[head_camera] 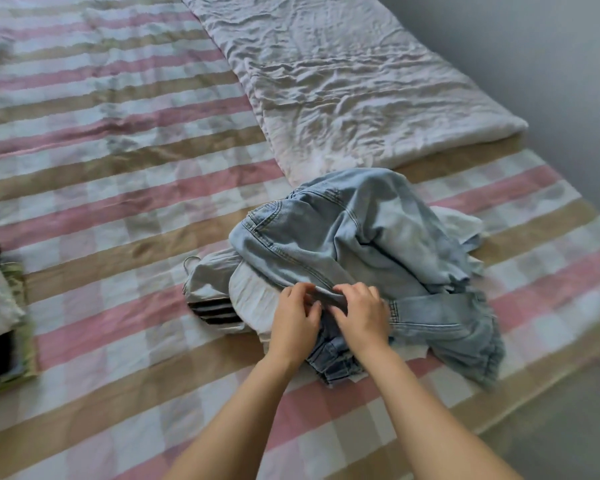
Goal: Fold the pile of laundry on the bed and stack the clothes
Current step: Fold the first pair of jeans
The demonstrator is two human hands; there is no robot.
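Note:
A crumpled pile of laundry lies on the checked bed cover. Light blue jeans sit on top of it, one leg trailing to the right. Beneath them show a white garment and a piece with black and white stripes. My left hand and my right hand are side by side at the near edge of the pile, fingers curled and pinching the denim hem between them. At the left edge of view stands a stack of folded clothes.
A wrinkled white duvet lies folded across the far right part of the bed. The bed's right edge runs along a grey wall and grey floor. Bare cover stretches to the left of the pile.

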